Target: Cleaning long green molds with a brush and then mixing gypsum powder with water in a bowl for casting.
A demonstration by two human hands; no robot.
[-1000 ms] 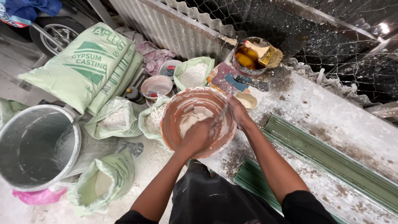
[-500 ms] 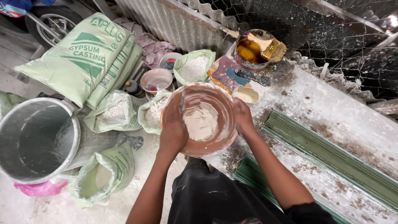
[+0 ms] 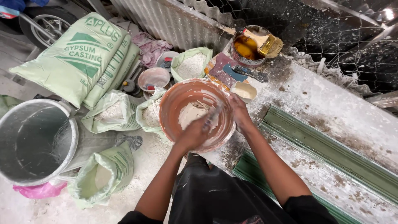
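A reddish-brown plastic bowl (image 3: 174,99) sits at the edge of a plaster-spattered bench, with pale wet plaster (image 3: 191,114) in its bottom. My left hand (image 3: 191,135) reaches into the bowl from the near side. It is closed around a thin stirring tool (image 3: 213,116) that is blurred by motion, so I cannot tell its kind. My right hand (image 3: 239,111) grips the bowl's right rim. Both forearms come up from the bottom of the view over my dark apron.
Green-and-white sacks (image 3: 70,54) lean at the left. Open bags of white powder (image 3: 191,64) (image 3: 111,113) (image 3: 103,174) ring the bowl, near a grey bucket (image 3: 33,141). Behind stand a small cup (image 3: 243,91) and a tin of amber liquid with a brush (image 3: 248,45). Green moulding (image 3: 327,149) lies right.
My left hand has left the bowl's left rim and gone into the bowl, stirring with the tool. The right hand stays on the right rim.
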